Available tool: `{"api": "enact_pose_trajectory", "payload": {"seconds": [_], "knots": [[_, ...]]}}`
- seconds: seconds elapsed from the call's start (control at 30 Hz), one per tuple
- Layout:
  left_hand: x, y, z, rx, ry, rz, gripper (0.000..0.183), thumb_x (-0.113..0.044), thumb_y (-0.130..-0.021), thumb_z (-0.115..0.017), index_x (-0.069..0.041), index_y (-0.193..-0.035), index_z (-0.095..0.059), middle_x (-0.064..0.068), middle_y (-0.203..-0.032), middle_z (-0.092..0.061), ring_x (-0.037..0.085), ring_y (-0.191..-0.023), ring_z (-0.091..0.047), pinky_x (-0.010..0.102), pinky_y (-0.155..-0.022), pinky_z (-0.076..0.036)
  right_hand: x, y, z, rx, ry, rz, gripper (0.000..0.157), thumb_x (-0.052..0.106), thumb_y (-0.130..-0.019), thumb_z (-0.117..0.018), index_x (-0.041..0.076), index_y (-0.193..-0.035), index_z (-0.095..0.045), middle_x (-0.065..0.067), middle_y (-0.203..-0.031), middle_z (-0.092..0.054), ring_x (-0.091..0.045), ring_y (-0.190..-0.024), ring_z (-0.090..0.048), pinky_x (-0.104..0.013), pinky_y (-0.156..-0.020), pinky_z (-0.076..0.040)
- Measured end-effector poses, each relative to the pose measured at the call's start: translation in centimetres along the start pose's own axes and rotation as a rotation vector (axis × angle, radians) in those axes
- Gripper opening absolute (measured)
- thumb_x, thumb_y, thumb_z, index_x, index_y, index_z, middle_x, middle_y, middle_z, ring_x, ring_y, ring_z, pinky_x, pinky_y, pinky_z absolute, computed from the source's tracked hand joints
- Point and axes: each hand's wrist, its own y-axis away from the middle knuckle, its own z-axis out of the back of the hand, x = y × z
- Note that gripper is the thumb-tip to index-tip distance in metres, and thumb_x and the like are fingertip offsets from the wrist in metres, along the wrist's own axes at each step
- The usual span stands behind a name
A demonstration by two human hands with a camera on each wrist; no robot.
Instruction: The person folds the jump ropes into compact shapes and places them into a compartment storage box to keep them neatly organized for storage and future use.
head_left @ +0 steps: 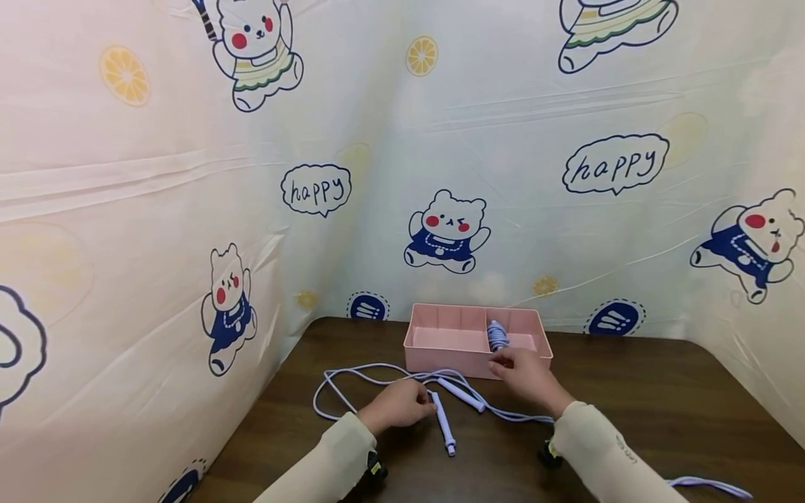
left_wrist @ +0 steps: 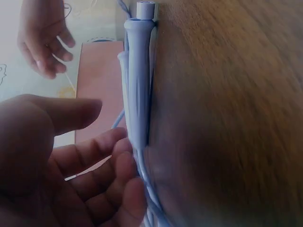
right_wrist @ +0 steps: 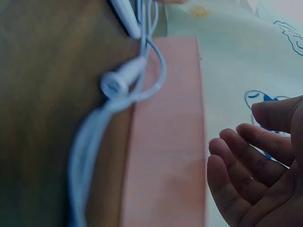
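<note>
A light-blue jump rope lies loosely looped on the table in the head view, with one handle (head_left: 443, 423) pointing towards me and a second handle (head_left: 461, 395) behind it. My left hand (head_left: 397, 405) is beside the nearer handle; in the left wrist view its thumb stands apart from the loosely curled fingers, which are right at the handle's cord end (left_wrist: 138, 137). Over the front rim of a pink divided box (head_left: 440, 360) hovers my right hand (head_left: 525, 374), relaxed and holding nothing. Just beyond its fingertips, a wound blue rope bundle (head_left: 497, 335) is in the box's right compartment.
Dark wooden table (head_left: 503, 461) under everything. More blue cord (head_left: 711, 480) lies at the lower right, beyond the right sleeve. A patterned curtain (head_left: 377, 140) closes off the back and both sides. The box stands near the back edge.
</note>
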Motion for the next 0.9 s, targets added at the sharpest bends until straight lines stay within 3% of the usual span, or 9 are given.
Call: {"api": "enact_pose_trajectory", "payload": {"seconds": [0.23, 0.43, 0.7, 0.9], "knots": [[0.4, -0.8, -0.9, 0.091, 0.004, 0.047, 0.039, -0.049, -0.085, -0.07, -0.021, -0.06, -0.061, -0.01, -0.051, -0.05, 0.008, -0.048, -0.047, 0.026, -0.046, -0.037, -1.2, 0.3, -3.7, 0.005, -0.076, 0.002, 0.012, 0.016, -0.091, -0.069, 0.008, -0.099, -0.074, 0.005, -0.088, -0.065, -0.013, -0.078, -0.057, -0.033, -0.069, -0.049], [-0.3, -1.4, -1.1, 0.071, -0.017, 0.097, 0.051, -0.057, -0.084, -0.067, -0.017, -0.053, -0.059, -0.008, -0.045, -0.045, 0.011, -0.042, -0.042, 0.029, -0.042, -0.034, -1.8, 0.1, -4.7, 0.008, -0.107, -0.011, 0.011, 0.015, -0.09, -0.071, 0.008, -0.098, -0.073, 0.005, -0.087, -0.065, -0.013, -0.081, -0.058, -0.035, -0.073, -0.05], [-1.2, -1.0, -1.8, 0.038, -0.097, 0.172, 0.056, -0.066, -0.078, -0.067, -0.018, -0.053, -0.055, -0.004, -0.05, -0.049, 0.015, -0.045, -0.046, 0.032, -0.044, -0.036, -1.8, 0.8, -5.7, 0.106, 0.054, 0.051, 0.009, 0.023, -0.085, -0.076, 0.016, -0.085, -0.071, 0.01, -0.075, -0.059, -0.009, -0.068, -0.053, -0.03, -0.062, -0.047], [-1.1, -1.3, -2.3, -0.007, -0.108, 0.142, 0.053, -0.062, -0.076, -0.07, -0.019, -0.052, -0.052, -0.005, -0.05, -0.048, 0.014, -0.046, -0.046, 0.032, -0.045, -0.037, -1.5, 0.8, -6.3, 0.135, 0.161, 0.107, 0.016, 0.024, -0.079, -0.08, 0.014, -0.086, -0.07, 0.011, -0.076, -0.059, -0.008, -0.069, -0.054, -0.034, -0.065, -0.048]]}}
